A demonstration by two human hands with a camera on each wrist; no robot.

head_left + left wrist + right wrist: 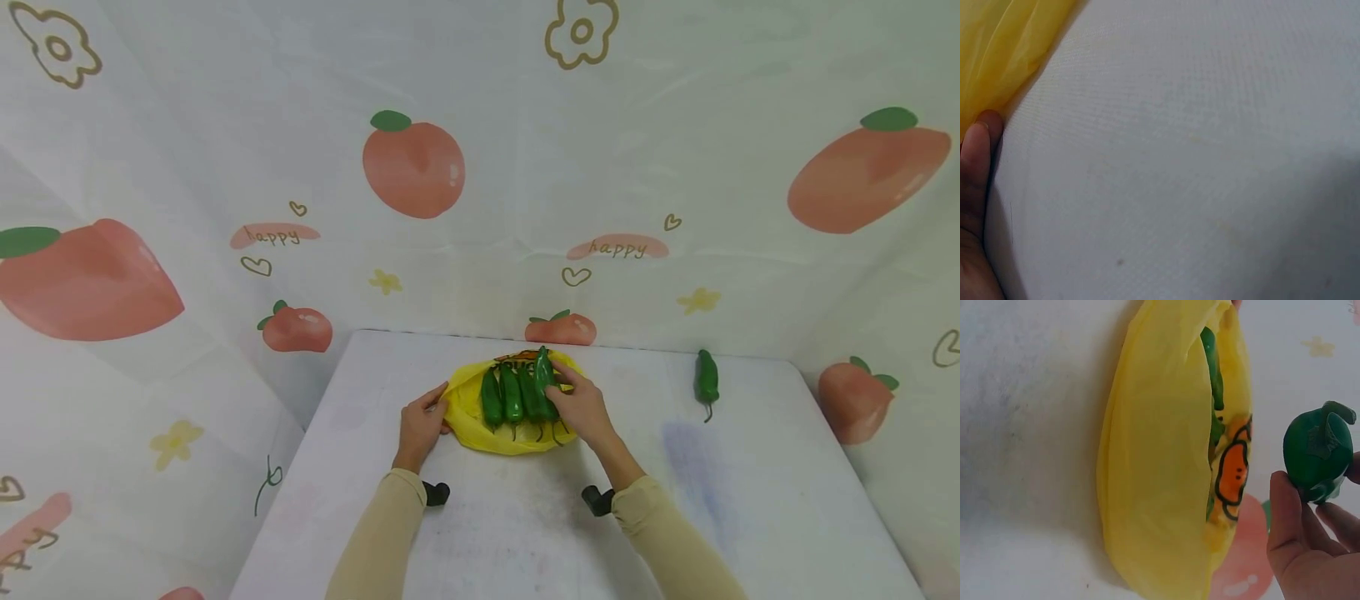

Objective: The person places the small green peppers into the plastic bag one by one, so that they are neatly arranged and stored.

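Note:
A yellow plastic bag (467, 421) with a printed orange figure lies on the table, its mouth spread. Several green peppers (512, 395) rest side by side in it, stems toward me. At its left edge, my left hand (420, 427) pinches the rim; the left wrist view shows just the fingertips against the yellow plastic (1007, 50). My right hand (583, 408) holds another green pepper (543, 368) over the right part of the bag. In the right wrist view the fingers grip that pepper (1313, 447), apart from the bag's side (1157, 450).
One more green pepper (707, 379) lies on the white table (517, 533) at the far right. Behind the table hangs a white cloth (495, 267) printed with fruit and flowers. A bluish smudge marks the tabletop below the lone pepper.

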